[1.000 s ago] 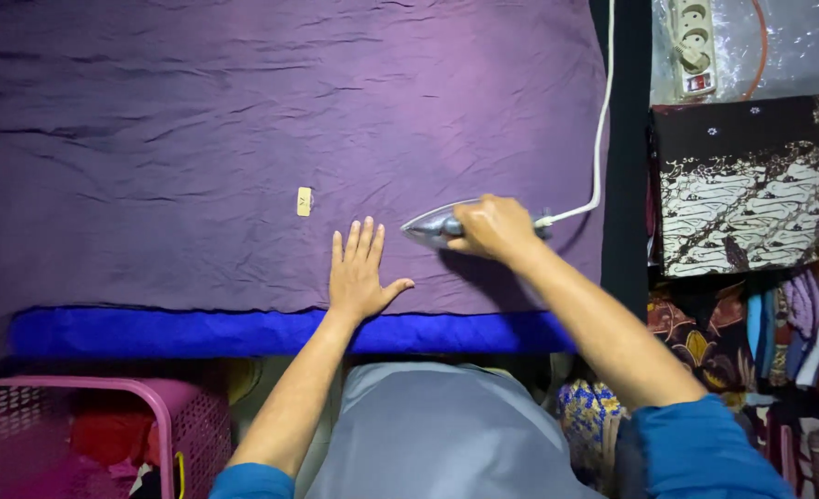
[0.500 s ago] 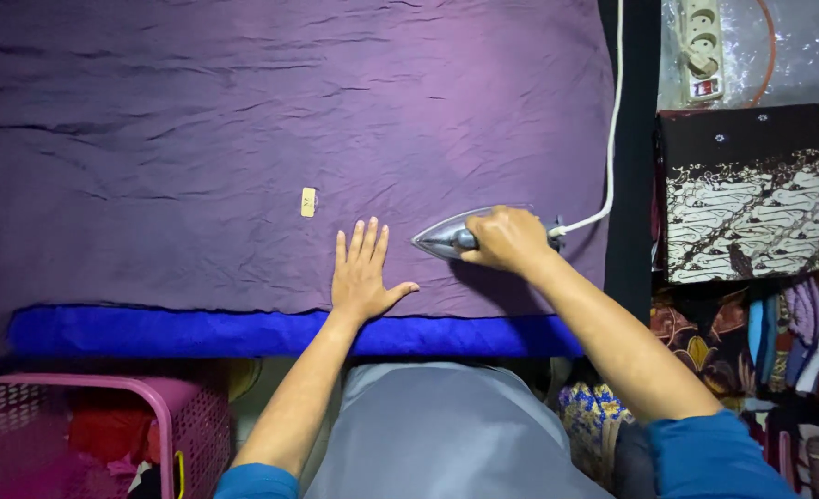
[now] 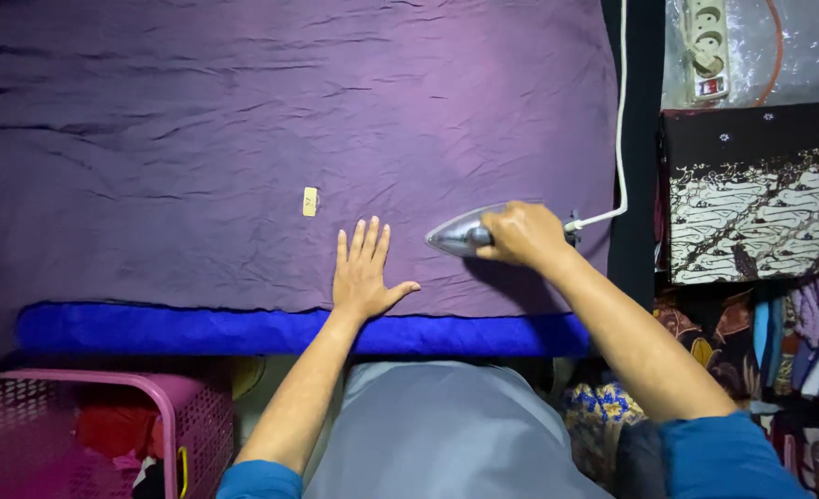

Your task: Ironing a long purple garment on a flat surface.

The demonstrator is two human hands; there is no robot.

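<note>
Surface: purple cloth (image 3: 243, 139) spread wide over the tabletop, creased in long horizontal folds, worst at the far left.
Near edge: blue padding (image 3: 197, 330) shows as a band below the cloth, just ahead of my lap.
Label: small pale tag (image 3: 310, 200) lies on the cloth, just beyond my left fingertips, not touching.
Left hand: my left hand (image 3: 363, 277) lies flat, palm down, fingers spread, pressing the cloth; grip released, nothing held.
Right hand: my right hand (image 3: 523, 236) is clenched on the handle of the iron (image 3: 460, 236).
Iron: sole down on the cloth, nose pointing left toward my left hand, near it but apart.
Cord: white cord (image 3: 621, 111) runs from the iron's heel up along the right edge of the cloth.
Right side: white power strip (image 3: 705, 46) on clear plastic; below it folded patterned fabric (image 3: 751, 212), then stacked coloured cloths (image 3: 798, 342).
Lower left: pink plastic basket (image 3: 104, 416) with clothes inside, below the blue band.
</note>
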